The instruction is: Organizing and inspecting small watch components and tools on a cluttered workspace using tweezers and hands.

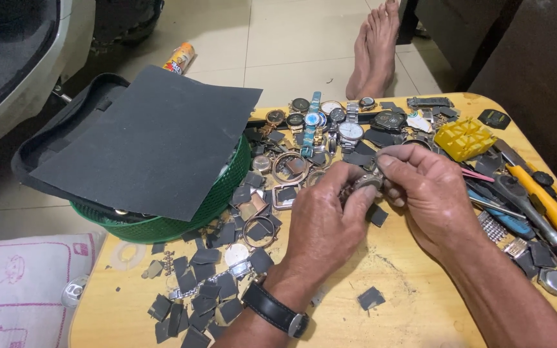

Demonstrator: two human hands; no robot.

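Your left hand (327, 216) and right hand (423, 193) both pinch the small watch case (369, 182), which could slip into the scattered sandpaper scraps (204, 293) beneath if either grip loosens.

Wooden table (420, 309) strewn with watches (330, 119)

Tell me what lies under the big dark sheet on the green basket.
The dark sheet rests on the green basket and a black bag. The basket's contents are covered.
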